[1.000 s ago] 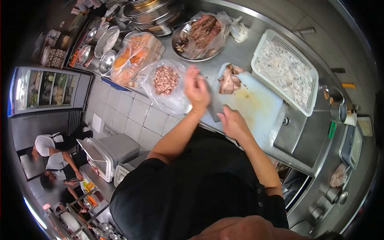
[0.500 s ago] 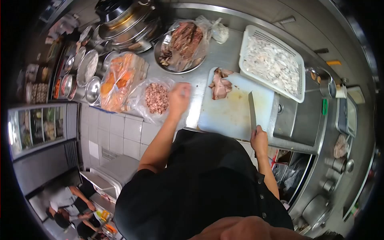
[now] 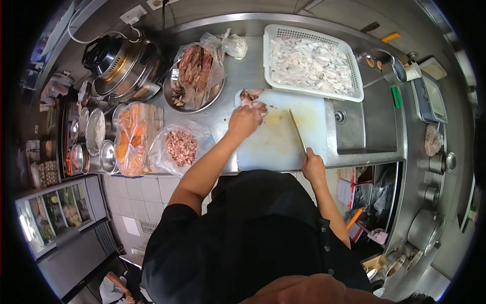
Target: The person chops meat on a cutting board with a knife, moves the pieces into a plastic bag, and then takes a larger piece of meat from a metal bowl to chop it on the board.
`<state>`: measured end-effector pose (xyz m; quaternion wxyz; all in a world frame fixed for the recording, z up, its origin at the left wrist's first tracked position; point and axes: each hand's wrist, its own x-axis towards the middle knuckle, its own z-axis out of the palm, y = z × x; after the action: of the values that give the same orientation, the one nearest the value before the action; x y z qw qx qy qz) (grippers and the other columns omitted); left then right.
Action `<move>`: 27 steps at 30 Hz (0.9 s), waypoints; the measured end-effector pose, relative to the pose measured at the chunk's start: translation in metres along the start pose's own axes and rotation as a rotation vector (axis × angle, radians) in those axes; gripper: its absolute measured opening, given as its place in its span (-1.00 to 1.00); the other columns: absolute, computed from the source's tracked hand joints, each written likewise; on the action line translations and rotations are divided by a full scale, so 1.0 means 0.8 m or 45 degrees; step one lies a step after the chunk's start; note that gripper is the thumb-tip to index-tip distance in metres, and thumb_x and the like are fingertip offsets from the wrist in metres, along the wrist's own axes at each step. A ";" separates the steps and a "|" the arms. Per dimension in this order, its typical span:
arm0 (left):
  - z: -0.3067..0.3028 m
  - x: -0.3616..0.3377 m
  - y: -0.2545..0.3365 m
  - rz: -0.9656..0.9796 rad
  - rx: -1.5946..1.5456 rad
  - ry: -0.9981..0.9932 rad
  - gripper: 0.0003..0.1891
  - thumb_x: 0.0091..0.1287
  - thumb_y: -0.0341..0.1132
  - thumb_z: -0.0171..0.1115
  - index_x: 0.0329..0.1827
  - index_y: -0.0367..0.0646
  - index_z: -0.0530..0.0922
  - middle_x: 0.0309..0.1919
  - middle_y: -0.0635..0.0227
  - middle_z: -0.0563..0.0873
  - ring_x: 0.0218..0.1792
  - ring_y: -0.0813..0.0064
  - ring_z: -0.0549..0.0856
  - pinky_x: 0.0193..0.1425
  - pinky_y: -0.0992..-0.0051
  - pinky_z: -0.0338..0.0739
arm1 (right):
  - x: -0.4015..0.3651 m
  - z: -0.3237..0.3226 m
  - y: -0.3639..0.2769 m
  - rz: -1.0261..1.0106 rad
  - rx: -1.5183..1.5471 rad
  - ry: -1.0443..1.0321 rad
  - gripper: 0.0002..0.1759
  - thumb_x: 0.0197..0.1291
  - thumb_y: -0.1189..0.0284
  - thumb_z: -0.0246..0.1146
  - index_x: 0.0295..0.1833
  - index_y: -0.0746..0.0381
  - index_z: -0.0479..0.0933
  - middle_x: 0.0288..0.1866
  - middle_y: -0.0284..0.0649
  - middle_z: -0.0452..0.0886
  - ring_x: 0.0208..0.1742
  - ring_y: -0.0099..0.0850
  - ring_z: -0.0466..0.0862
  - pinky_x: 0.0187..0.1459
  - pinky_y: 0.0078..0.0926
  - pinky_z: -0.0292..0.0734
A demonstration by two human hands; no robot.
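Note:
My right hand (image 3: 314,166) grips the handle of a long kitchen knife (image 3: 296,129), its blade angled up and left over the white cutting board (image 3: 278,147). At the board's upper left corner, my left hand (image 3: 244,121) has its fingers on a piece of cooked meat (image 3: 259,107), partly covering it. Left of the board lies an open plastic bag of diced meat (image 3: 181,148). Behind it, a steel bowl (image 3: 188,109) holds big dark chunks of meat in clear plastic.
A white perforated basket (image 3: 268,58) of pale sliced pieces stands behind the board, overlapping its back edge. To the right is a steel sink (image 3: 372,137). Bagged orange food (image 3: 132,139), several metal bowls (image 3: 108,157) and a large cooker (image 3: 124,71) crowd the left. Another person (image 3: 114,289) is at lower left.
My left hand has moved right from beside the diced meat onto the meat piece on the board. The knife stays in my right hand over the board. The camera view has shifted.

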<state>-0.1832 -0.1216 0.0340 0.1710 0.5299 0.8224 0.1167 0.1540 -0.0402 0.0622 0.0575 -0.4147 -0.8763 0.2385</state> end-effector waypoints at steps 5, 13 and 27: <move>-0.017 -0.008 0.012 -0.051 -0.193 0.309 -0.34 0.14 -0.10 0.60 0.36 -0.03 0.73 0.29 -0.05 0.66 0.16 -0.05 0.75 0.28 0.01 0.69 | 0.001 0.000 -0.003 -0.016 0.025 -0.040 -0.90 0.48 0.53 0.21 -0.09 0.36 0.48 -0.39 0.32 0.70 -0.27 0.39 0.72 -0.18 0.35 0.61; -0.025 0.008 0.027 -0.075 -0.239 0.184 -0.49 0.13 -0.14 0.65 0.20 0.11 0.82 0.27 0.14 0.57 0.26 0.03 0.68 0.38 0.09 0.65 | 0.001 -0.002 0.007 -0.040 0.071 -0.029 -0.89 0.48 0.52 0.22 -0.09 0.37 0.48 -0.39 0.32 0.69 -0.28 0.38 0.72 -0.18 0.34 0.61; 0.025 -0.010 0.123 0.451 -0.191 0.151 -0.60 0.14 -0.32 0.64 0.08 0.00 0.81 0.13 0.22 0.69 0.25 0.08 0.71 0.28 0.12 0.64 | 0.010 -0.019 0.016 0.048 0.116 -0.114 -0.82 0.51 0.44 0.23 -0.05 0.36 0.47 -0.30 0.36 0.71 -0.16 0.44 0.72 -0.07 0.40 0.59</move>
<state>-0.0905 -0.0880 0.0540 0.1379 0.6441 0.7141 0.2368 0.1624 -0.0218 0.0689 0.0326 -0.4171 -0.8582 0.2975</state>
